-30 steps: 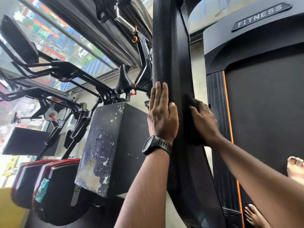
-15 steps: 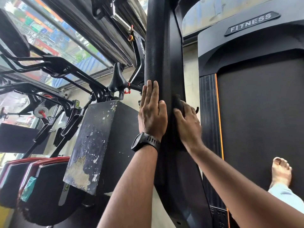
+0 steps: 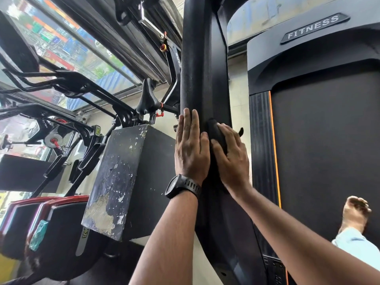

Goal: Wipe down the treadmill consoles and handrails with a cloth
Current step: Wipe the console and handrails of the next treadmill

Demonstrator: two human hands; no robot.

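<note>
A thick black padded handrail (image 3: 197,58) of the treadmill runs up the middle of the view. My left hand (image 3: 191,149), with a black watch on its wrist, lies flat on the rail's left side, fingers straight. Right beside it, my right hand (image 3: 232,159) grips a bunched black cloth (image 3: 216,132) and presses it against the rail's right side. The cloth bulges out between thumb and forefinger, and a corner sticks out past the fingers. The treadmill's belt (image 3: 329,140) and its hood marked FITNESS (image 3: 314,27) lie to the right.
My bare foot (image 3: 355,210) is on the belt at the lower right. A worn black box (image 3: 117,177) stands left of the rail. Behind it are exercise bikes with a saddle (image 3: 148,99), red-rimmed flywheel guards (image 3: 61,233) and a window wall.
My right hand has slid the cloth round the rail, closer to my left hand. My left hand stays flat on the rail. My foot has shifted on the belt.
</note>
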